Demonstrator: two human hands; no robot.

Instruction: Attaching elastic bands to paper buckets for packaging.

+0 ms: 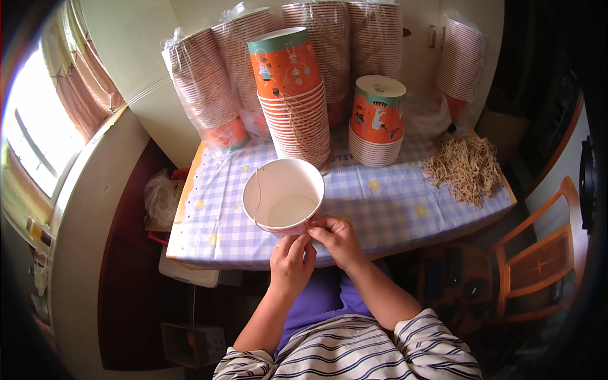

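Observation:
A white-lined paper bucket (285, 209) stands at the table's near edge with its mouth facing up. A thin tan cord (259, 190) passes through its far rim and hangs down across the inside toward the near side. At the near rim, my right hand (338, 240) pinches the cord between thumb and forefinger. Close beside it, my left hand (291, 261) has its fingers closed, pinching at the cord just below the rim. The fingertips partly hide the cord there.
Behind the bucket rises a tall stack of orange paper buckets (292, 120) with cords hanging on it. A shorter stack (378, 120) stands to its right. Bagged stacks (202, 82) line the back. A pile of tan cords (465, 168) lies on the right of the checked tablecloth (218, 209).

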